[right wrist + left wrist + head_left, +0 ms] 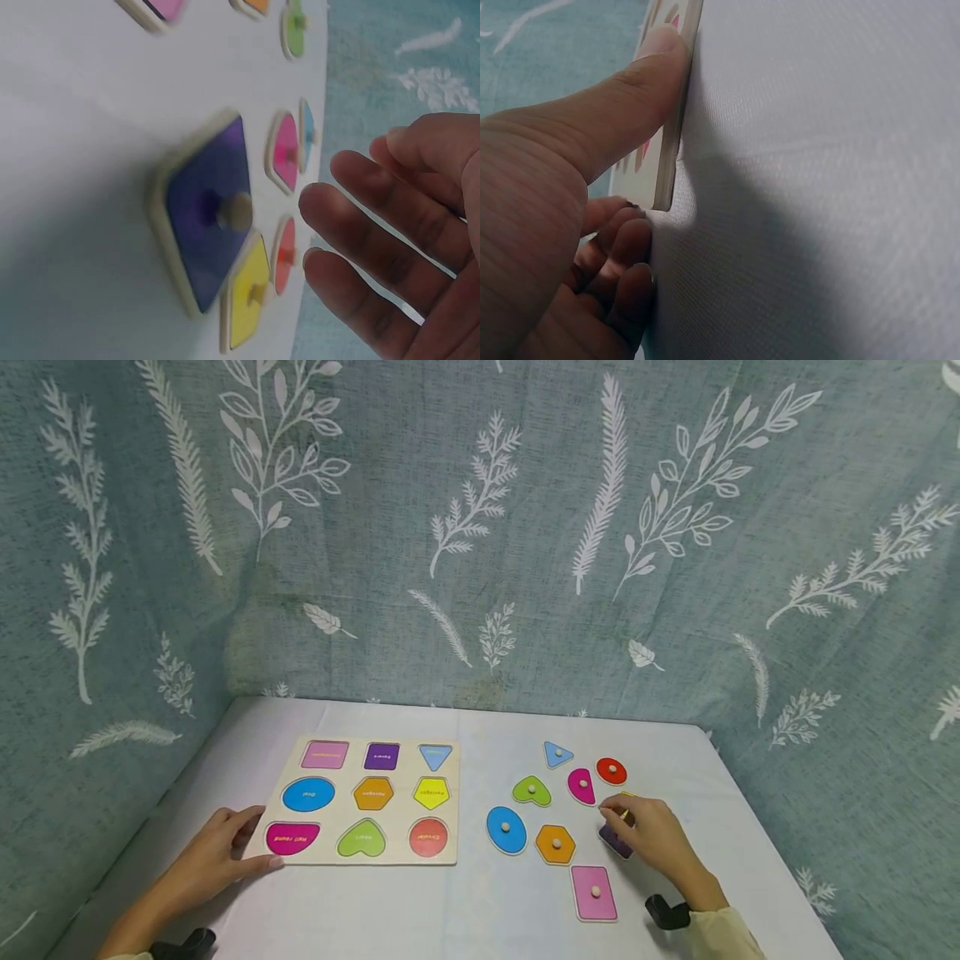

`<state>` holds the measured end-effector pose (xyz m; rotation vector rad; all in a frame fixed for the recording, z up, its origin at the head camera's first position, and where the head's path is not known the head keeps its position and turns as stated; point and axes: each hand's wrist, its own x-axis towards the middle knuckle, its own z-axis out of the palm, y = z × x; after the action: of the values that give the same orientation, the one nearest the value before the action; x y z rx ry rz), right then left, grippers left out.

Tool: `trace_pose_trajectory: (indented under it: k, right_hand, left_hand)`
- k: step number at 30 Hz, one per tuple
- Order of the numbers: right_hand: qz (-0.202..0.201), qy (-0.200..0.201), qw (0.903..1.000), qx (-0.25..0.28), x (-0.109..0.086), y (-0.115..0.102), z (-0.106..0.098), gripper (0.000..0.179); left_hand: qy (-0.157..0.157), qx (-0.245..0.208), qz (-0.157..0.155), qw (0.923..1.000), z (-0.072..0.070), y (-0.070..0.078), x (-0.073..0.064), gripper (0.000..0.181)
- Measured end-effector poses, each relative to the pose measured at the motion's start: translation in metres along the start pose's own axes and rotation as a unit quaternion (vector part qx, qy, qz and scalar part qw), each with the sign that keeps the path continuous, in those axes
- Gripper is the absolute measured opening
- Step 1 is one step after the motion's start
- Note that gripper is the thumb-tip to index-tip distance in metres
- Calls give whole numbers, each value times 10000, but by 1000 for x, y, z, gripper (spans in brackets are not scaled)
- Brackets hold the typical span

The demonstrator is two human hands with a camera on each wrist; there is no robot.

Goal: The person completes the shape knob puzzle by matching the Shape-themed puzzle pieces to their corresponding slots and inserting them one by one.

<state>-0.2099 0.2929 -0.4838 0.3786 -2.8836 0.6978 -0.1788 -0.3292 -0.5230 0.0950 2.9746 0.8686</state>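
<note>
"Purple square (617, 842)?"

"Lower right, near the right hand (651, 831), fingers loosely spread, empty. Pinch the knob (238, 212) centrally."

"Left hand (212, 856)?"

"Grips the board (401, 820), lower left; any fingers underneath are hard to judge."

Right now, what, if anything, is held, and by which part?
The left hand holds the puzzle board at its near left corner; the right hand holds nothing.

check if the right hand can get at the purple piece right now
Likely yes: the right hand is close to the purple piece and looks empty, and in the right wrist view nothing covers the piece's knob.
</note>
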Motion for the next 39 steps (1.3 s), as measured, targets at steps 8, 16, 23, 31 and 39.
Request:
trace_pose_trajectory:
  k: [8, 16, 23, 31, 39]
  right_hand:
    - [-12, 296, 9994, -155, 19, 16, -9, 11]
    - [59, 442, 9990, -91, 37, 34, -10, 9]
    - [451, 205, 9984, 274, 50, 48, -10, 16]
    - [725, 105, 9966, 370, 65, 61, -12, 27]
    - [958, -219, 9933, 604, 71, 70, -6, 30]
  left_hand:
    - [2, 22, 41, 10000, -3, -1, 0, 100]
    - [115, -70, 92, 9999, -7, 0, -1, 100]
    - [93, -63, 45, 9999, -2, -1, -2, 100]
    - [58, -157, 56, 9998, -2, 2, 3, 102]
    - [117, -101, 58, 9999, 0, -3, 1, 98]
